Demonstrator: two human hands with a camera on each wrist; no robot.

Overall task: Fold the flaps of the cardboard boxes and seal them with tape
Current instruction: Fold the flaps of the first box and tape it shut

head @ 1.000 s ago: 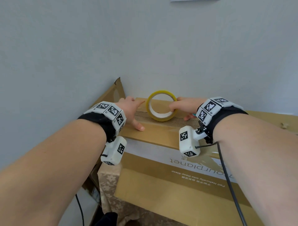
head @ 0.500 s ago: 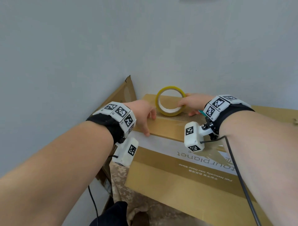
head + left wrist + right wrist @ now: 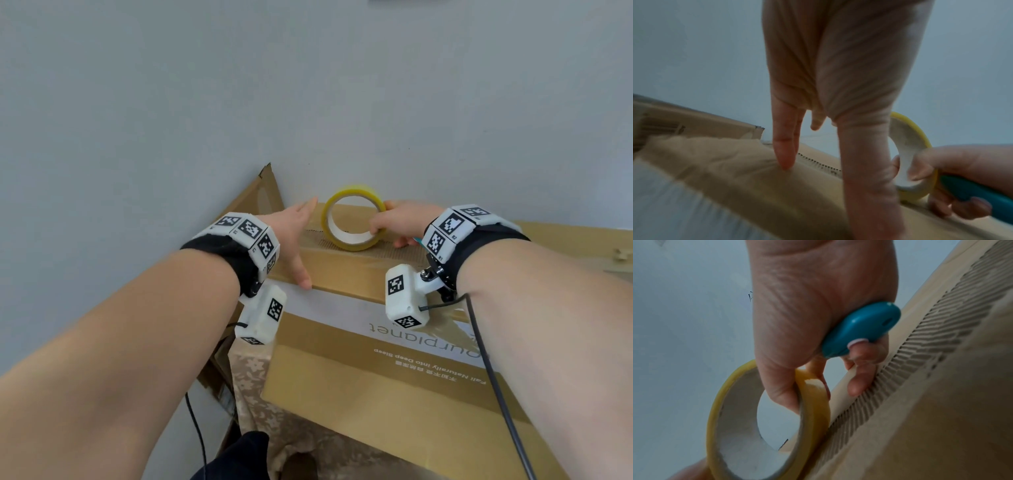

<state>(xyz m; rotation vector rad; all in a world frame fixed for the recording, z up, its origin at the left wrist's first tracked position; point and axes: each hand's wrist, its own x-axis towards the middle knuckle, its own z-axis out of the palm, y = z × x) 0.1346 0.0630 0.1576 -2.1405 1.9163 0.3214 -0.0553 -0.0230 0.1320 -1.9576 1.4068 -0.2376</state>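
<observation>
From the head camera, the large brown printed cardboard box [image 3: 394,370] lies with its folded top flap against the wall, and the yellow ring-shaped roll of clear tape [image 3: 354,224] stands on edge on that flap, apparently so a strip can run along the seam. The left hand [image 3: 294,236] lies flat with straight fingers, likely pinning the flap and the tape's start. The right hand [image 3: 400,222] pinches the roll's near rim. The left wrist view shows straight fingertips [image 3: 784,155] pressing glossy taped cardboard, holding it flush. The right wrist view shows thumb inside the core, fingers outside, and a teal plastic cutter handle [image 3: 859,329] tucked in the same palm, probably kept ready for cutting.
</observation>
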